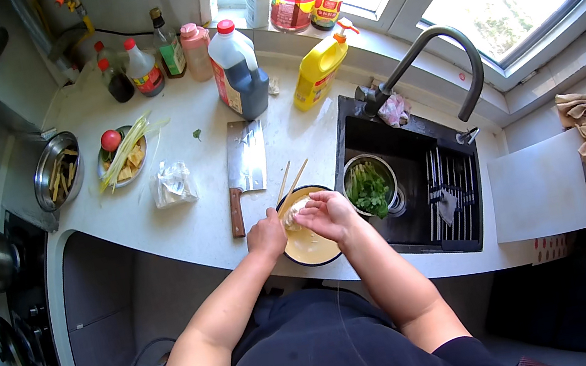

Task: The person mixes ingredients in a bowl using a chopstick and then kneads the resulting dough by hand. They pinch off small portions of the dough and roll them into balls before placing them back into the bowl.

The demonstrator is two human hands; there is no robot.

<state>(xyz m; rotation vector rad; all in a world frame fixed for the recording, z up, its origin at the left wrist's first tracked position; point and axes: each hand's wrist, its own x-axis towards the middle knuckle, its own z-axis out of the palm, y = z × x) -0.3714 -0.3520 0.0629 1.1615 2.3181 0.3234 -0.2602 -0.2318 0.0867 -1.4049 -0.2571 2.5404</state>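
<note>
A dark-rimmed bowl (311,249) of pale yellow liquid stands at the counter's near edge. My left hand (266,235) is curled closed at the bowl's left rim and appears to grip it; its fingertips are partly hidden. Over the bowl, my right hand (327,216) has its palm turned up and its fingers bent around a whitish, wet-looking lump (292,216). What that lump is cannot be made out. A pair of chopsticks (298,175) leans over the bowl's far rim. Left of the bowl lies a cleaver (246,157) with a wooden handle.
Right of the bowl, a black sink (398,134) holds a colander of leafy greens (368,189) and a rack. A plate with a tomato (111,140), a steel pot (42,180), a white plastic bag (173,183), a dark-filled jug (240,75) and a yellow bottle (320,72) stand farther off.
</note>
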